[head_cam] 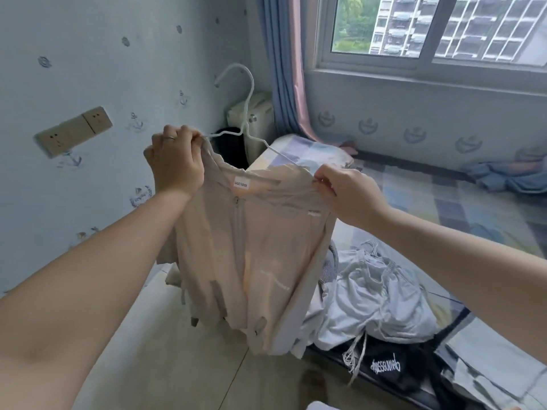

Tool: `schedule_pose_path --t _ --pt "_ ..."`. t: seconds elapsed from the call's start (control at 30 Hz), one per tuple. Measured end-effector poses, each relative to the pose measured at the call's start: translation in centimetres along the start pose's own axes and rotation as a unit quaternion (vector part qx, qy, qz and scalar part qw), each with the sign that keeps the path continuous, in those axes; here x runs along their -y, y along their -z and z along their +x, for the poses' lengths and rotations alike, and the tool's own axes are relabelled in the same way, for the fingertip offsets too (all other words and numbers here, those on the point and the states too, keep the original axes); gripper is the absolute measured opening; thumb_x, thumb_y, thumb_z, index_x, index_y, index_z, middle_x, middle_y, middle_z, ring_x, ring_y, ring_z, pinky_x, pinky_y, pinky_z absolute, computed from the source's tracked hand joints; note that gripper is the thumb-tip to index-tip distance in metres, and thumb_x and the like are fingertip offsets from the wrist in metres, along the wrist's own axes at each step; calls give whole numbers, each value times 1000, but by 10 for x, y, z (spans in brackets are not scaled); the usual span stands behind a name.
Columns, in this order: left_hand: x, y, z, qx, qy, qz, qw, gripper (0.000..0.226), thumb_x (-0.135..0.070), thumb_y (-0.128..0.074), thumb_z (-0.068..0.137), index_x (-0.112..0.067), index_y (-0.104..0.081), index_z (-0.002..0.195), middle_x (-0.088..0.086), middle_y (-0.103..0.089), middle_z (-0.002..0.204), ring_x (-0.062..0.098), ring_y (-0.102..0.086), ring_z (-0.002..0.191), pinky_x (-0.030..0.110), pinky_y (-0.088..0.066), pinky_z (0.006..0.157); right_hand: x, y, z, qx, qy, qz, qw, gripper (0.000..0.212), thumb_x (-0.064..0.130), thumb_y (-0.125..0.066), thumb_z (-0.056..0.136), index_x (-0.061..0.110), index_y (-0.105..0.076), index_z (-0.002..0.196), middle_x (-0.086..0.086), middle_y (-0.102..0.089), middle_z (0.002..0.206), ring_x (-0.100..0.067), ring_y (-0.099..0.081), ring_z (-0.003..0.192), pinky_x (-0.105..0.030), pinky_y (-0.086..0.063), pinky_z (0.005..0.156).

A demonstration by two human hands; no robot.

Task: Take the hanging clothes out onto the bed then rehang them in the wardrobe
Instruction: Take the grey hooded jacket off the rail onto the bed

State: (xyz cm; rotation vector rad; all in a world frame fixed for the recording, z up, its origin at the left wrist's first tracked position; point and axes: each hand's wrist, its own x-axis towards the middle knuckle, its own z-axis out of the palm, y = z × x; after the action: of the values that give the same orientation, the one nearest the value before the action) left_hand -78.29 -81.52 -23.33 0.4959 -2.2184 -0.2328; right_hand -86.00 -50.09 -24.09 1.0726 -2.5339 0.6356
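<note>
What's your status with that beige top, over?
Left hand grips beige top and white hanger at one shoulder. Right hand pinches the other. Clothes pile lies on bed; nothing blocking.

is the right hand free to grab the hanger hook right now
Probably not yet: the right hand pinches the beige top and would have to let go first. The hanger hook stands bare, nothing blocking it.

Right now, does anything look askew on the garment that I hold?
Yes. The white hanger sits tilted in the beige garment: its hook leans left, and the shoulder pinched by the right hand looks not yet seated on it. The left hand grips the other shoulder.
</note>
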Motion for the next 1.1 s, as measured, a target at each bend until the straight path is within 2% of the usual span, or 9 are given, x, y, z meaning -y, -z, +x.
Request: schedule_pose_path --t 0.13,0.27,0.4,0.53,0.73,0.87,0.93,1.03,1.1 --pt "4 -53 13 34 13 -19 999 21 -23 -46 102 -16 -64 109 13 -58 114 38 -49 112 44 -33 91 -36 -31 33 19 -22 -2 1000 17 30 -51 98 18 -62 102 -4 -70 94 -32 -61 80 -38 -45 63" --pt "7 -107 32 70 9 -23 997 19 -22 -45 100 -18 -63 106 12 -59 110 37 -51 106 42 -34 84 -84 -66 69 24 -44 6 999 15 28 -51 98 18 -62 100 -4 -70 92 -31 -61 78 -37 -46 61" --pt "6 -164 45 116 19 -23 993 17 -19 -46 100 -18 -63 104 10 -61 109 37 -51 104 38 -30 80 -131 -108 95 53 -79 20 995 11 27 -53 96 20 -61 97 -2 -68 93 -30 -59 80 -33 -35 59" --pt "3 -217 50 164 27 -25 986 17 -19 -46 101 -17 -63 104 10 -61 107 37 -50 102 42 -38 81 -171 -151 110 93 -126 39 987 7 27 -52 96 22 -57 93 -1 -65 92 -30 -58 84 -33 -31 58" --pt "11 -292 45 251 40 -16 967 20 -16 -49 101 -10 -65 111 16 -61 113 39 -50 103 47 -42 85 -214 -209 117 151 -190 38 969 8 27 -50 97 24 -56 94 -2 -66 98 -29 -59 87 -35 -39 61" --pt "26 -349 40 308 53 -37 949 19 -14 -50 100 -10 -65 110 15 -60 114 39 -49 108 47 -40 89 -235 -246 122 175 -238 32 955 8 24 -49 98 21 -56 95 -5 -64 98 -31 -56 91 -40 -47 68" --pt "37 -382 40 335 53 -52 939 17 -13 -51 99 -10 -65 108 14 -61 113 38 -50 105 47 -40 89 -244 -269 125 175 -263 18 949 9 24 -49 99 20 -57 97 -5 -64 99 -31 -55 92 -38 -44 65" --pt "57 -433 37 380 47 -70 921 17 -13 -51 99 -9 -65 108 14 -62 110 38 -52 107 49 -38 96 -256 -307 132 177 -303 -7 936 10 21 -51 98 18 -60 101 -5 -65 103 -31 -54 96 -33 -30 63" --pt "72 -469 32 399 47 -78 912 17 -12 -52 98 -8 -65 108 15 -63 109 38 -53 106 49 -38 96 -265 -338 136 178 -328 -10 928 12 18 -51 96 16 -61 103 -6 -65 105 -32 -54 97 -33 -28 65"
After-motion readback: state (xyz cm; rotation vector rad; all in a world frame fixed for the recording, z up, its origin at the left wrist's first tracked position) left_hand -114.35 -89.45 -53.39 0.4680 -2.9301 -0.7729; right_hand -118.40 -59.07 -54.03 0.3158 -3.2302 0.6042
